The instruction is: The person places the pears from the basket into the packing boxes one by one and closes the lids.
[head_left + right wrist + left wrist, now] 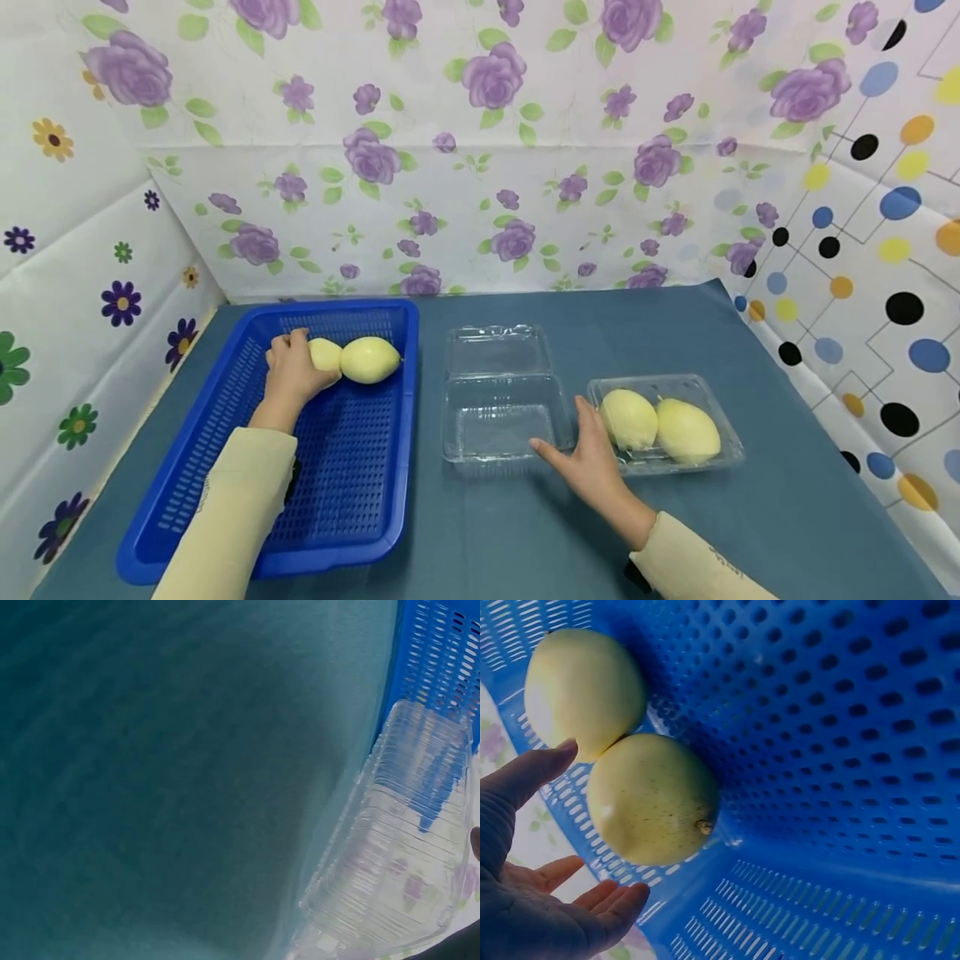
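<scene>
Two pale yellow fruits [369, 360] [652, 799] lie side by side at the far end of a blue perforated basket [352, 475] [840, 750]. My left hand [288, 375] [532, 900] reaches into the basket with fingers spread, its thumb close to one fruit and no grip on either. A clear plastic clamshell box [501, 417] [405, 855] lies open and empty on the table's middle. My right hand [592, 467] rests flat beside it, thumb at its front corner. Right of that hand a second clear box [731, 454] holds two more yellow fruits [660, 425].
Blue cloth [525, 533] [150, 750] covers the table. Flowered sheets form the back and left walls, and a dotted sheet [885, 275] forms the right wall. The basket stands at the left, close to the open box.
</scene>
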`<state>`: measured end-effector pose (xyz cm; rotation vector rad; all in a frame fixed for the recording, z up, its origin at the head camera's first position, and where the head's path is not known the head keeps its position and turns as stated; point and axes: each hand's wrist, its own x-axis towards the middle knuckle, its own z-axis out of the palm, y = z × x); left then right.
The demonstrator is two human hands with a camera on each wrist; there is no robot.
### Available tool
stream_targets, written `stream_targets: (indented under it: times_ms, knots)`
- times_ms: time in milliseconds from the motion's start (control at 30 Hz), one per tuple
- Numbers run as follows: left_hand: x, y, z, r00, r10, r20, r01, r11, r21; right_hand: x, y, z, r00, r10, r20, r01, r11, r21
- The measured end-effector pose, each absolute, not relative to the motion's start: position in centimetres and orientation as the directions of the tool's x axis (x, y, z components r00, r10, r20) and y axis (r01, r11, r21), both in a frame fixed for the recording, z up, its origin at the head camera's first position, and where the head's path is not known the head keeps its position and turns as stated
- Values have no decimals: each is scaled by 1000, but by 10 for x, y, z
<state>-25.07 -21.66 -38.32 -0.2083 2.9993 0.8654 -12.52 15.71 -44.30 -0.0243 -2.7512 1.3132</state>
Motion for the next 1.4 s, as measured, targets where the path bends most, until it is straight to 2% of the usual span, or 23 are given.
stream_targets:
  times_ms: [500,967,1400]
  knots:
    - [-256,-223,-407,-980,-199,-28,-182,821,541,-124,158,-450,-999,48,12,21,631,-776]
    - [-258,-227,-420,-987,-163,-13,-145,835,531,-123,161,-451,-999,-12,52,-47,646,-762]
    - [-257,-227,-420,-985,-169,24,-132,843,521,-123,160,-454,-1000,-26,-7,-13,673,-739]
